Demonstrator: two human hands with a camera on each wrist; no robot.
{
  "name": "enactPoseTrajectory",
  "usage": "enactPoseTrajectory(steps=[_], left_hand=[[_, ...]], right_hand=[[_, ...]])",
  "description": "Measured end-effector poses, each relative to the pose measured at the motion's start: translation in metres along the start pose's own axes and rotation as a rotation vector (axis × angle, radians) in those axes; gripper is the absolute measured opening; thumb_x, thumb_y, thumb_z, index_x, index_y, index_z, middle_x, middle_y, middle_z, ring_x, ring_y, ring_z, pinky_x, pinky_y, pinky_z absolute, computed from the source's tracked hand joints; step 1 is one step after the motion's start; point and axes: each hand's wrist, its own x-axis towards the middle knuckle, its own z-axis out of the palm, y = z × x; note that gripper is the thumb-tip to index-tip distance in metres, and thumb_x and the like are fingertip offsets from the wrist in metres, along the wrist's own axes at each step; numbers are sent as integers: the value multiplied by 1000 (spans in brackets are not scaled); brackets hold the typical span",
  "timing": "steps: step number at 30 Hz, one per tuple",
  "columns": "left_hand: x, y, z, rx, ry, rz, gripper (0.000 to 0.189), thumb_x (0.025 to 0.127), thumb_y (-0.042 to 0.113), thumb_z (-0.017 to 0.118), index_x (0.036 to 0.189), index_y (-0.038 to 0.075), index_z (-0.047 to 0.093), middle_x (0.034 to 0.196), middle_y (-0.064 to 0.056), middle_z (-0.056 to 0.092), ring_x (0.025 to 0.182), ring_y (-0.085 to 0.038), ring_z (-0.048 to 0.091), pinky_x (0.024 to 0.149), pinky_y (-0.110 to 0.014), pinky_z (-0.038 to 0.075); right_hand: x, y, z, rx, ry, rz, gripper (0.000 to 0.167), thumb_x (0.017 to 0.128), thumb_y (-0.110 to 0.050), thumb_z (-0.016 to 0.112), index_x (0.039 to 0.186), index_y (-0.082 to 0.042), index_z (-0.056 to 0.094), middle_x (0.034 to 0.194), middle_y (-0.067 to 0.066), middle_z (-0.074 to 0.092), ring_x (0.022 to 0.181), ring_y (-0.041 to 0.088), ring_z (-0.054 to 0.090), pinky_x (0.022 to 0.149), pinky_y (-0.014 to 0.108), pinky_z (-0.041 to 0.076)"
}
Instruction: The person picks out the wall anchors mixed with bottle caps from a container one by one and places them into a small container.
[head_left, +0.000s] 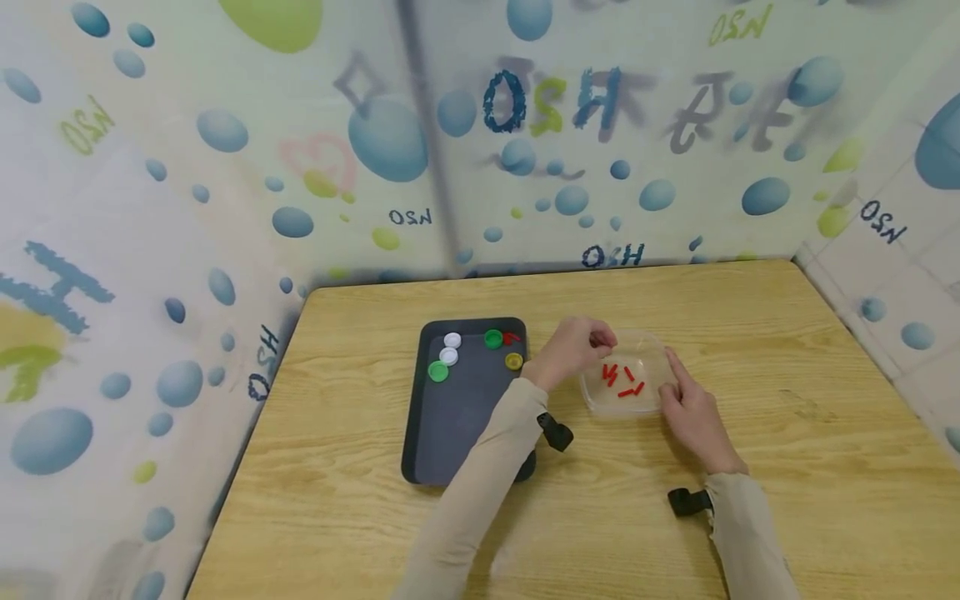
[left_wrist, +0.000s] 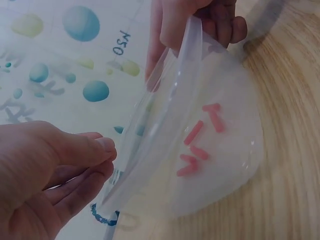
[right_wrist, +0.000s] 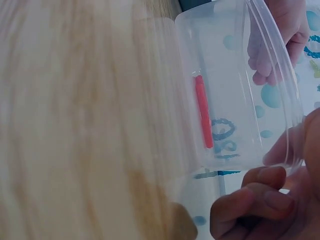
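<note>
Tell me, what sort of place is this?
Perhaps an indoor work corner: bubble-printed sheeting rises behind a wooden table, which bears a dark tray with small caps and a clear container of red pieces.

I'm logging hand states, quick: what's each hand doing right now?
Left hand: closed, fingertips together; no held item visible.
Right hand: closed, holding the clear container by its rim.

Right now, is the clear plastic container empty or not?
Not empty: the clear plastic container holds several small red pieces, visible through its wall.
</note>
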Motion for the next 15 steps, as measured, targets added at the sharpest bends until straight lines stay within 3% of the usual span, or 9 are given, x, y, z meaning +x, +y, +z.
enactPoseTrajectory(steps=[15], left_hand=[[-21,-14,-33,-14,85,-54,17,99,13,67,111,4,74,101,-3,72,88,-11,65,74,-19,53]], right_hand=[[0,2,1,-11,13,-12,59,104,-16,37,161,-5,25,63,-3,38,52,7,30,51,27,30]])
